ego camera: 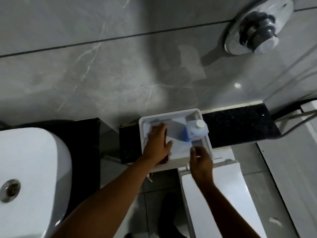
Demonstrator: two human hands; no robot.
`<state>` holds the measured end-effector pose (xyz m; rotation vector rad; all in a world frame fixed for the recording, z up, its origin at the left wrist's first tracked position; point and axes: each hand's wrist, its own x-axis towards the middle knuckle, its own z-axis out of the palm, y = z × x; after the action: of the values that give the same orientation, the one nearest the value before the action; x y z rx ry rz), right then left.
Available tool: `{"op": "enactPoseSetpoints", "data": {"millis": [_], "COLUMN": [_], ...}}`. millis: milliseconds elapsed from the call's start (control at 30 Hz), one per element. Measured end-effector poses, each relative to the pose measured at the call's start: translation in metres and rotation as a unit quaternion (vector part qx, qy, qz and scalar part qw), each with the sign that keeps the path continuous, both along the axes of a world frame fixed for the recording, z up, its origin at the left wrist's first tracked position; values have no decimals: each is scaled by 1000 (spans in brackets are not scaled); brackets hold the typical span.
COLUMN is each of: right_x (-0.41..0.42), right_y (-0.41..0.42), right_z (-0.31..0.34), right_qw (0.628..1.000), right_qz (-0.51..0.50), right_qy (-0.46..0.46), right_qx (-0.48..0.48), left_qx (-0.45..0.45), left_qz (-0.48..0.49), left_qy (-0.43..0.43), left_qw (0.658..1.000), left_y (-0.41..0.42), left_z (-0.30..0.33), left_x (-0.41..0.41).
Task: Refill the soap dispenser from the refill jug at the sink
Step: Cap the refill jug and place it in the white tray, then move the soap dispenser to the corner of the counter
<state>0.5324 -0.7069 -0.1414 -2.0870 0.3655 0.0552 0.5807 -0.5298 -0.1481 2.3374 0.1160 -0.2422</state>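
Note:
The white soap dispenser (173, 117) is fixed to the grey wall below me, open at the top. Inside it on the right sits a clear reservoir (197, 130) with a white cap (200, 124), and blue soap (186, 134) shows beside it. My left hand (157, 145) lies flat on the dispenser's left half, fingers stretched out. My right hand (200, 160) is at the front right edge, fingers curled onto the rim by a grey strip (197, 143). The picture is blurred. No refill jug is in view.
A white basin (34, 160) with a metal drain (10, 189) sits at the left. A black stone ledge (240, 124) runs behind the dispenser. A chrome flush button (257, 30) juts from the wall at the upper right, above a white toilet lid (223, 194).

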Motion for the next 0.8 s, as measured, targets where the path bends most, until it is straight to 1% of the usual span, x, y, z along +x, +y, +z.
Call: {"op": "enactPoseSetpoints", "data": {"millis": [33, 100, 133, 167, 267, 367, 433, 500, 567, 633, 700, 767, 800], "right_x": [-5, 4, 15, 27, 59, 69, 69, 69, 69, 71, 69, 61, 58], "right_y": [16, 51, 64, 77, 106, 126, 134, 136, 137, 136, 130, 128, 125], "right_z": [-7, -24, -30, -36, -55, -70, -78, -81, -81, -77, -68, -48, -41], "right_qw": [998, 981, 968, 955, 926, 884, 868, 872, 906, 920, 915, 929, 942], "right_qz": [55, 141, 173, 204, 255, 325, 347, 336, 295, 280, 263, 229, 207], "right_qy": [11, 18, 32, 56, 115, 148, 171, 173, 119, 107, 80, 98, 118], "right_qx": [-26, -130, -180, -209, -251, -301, -312, -310, -280, -252, -297, -274, -236], "left_qx": [48, 137, 169, 187, 191, 169, 169, 164, 162, 152, 144, 148, 151], "left_qz": [3, -16, -40, -63, -96, -100, -98, -98, -102, -104, -97, -89, -88], "left_qy": [-7, -22, -19, -6, 31, 26, 16, 7, 8, 24, 35, 29, 26], "left_qw": [999, 990, 985, 980, 976, 980, 981, 982, 981, 983, 984, 984, 984], "left_y": [18, 51, 61, 70, 85, 94, 95, 96, 98, 97, 98, 101, 101], "left_z": [-4, -14, -19, -26, -43, -56, -62, -65, -66, -63, -53, -38, -33], "left_x": [-10, -27, -32, -34, -31, -29, -34, -36, -35, -33, -34, -44, -48]}}
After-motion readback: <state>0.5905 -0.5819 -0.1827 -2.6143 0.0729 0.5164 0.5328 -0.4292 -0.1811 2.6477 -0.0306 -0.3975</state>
